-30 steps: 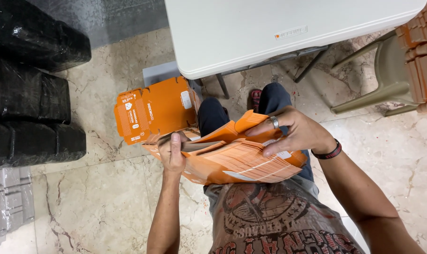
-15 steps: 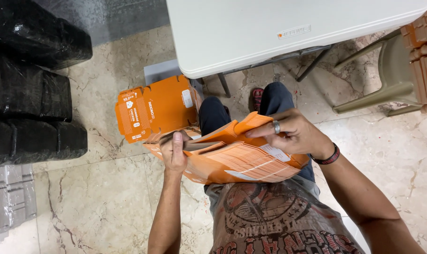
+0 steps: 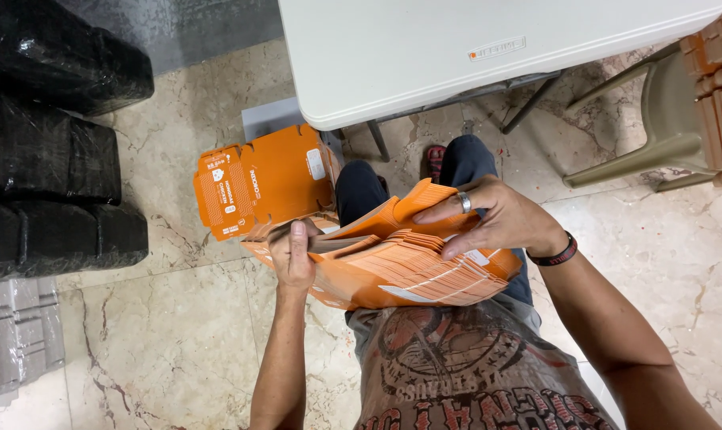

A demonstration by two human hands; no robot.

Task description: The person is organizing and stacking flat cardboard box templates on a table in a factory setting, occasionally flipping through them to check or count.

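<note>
Here, a thick stack of flat orange carton blanks [image 3: 409, 275] over the lap, near the white table [image 3: 456, 56]. Left hand [image 3: 293, 255] clamped on its left edge, right hand [image 3: 488, 219] pinching the top sheets. Probably light, stiff, slippery; best gripped at both edges.

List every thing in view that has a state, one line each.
left hand: gripping the stack's left end, thumb on top
right hand: fingers spread, lifting the top blank
stack of orange carton blanks: flat, unfolded, fanned, held over the lap
orange carton blank: flat, sticking up behind the stack
white folding table: set up, legs open
plastic chair: unoccupied
</note>
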